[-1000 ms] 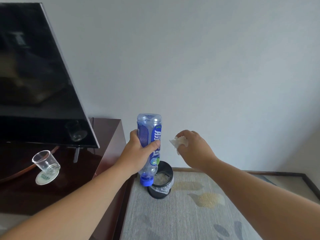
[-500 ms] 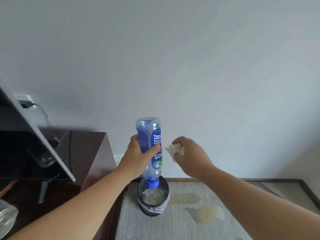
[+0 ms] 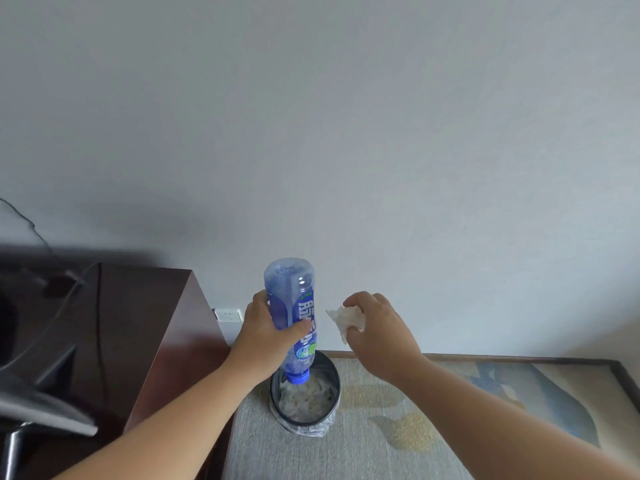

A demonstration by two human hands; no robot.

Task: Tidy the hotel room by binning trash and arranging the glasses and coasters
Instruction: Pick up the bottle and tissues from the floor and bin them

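Grips the bottle (image 3: 294, 306) round its middle in the left hand (image 3: 273, 336), cap down, long axis near upright, directly over the bin (image 3: 336, 382), and pinches the crumpled tissue (image 3: 348, 322) in the right hand (image 3: 379, 327), higher and right of the bin.

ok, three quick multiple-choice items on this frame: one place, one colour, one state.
1. Where does the round black bin stand?
A) on a bed
B) on the grey patterned carpet beside the dark wooden cabinet
C) on a chair

2. What colour is the cap of the clear plastic bottle?
A) red
B) blue
C) white

3. How does the left hand hold the bottle?
A) upright
B) level
C) inverted, cap down above the bin

Answers: 1 B, the bin sits on carpet by the cabinet's side. 2 B, the cap is plainly blue. 3 C, the base is up and the cap points at the bin.
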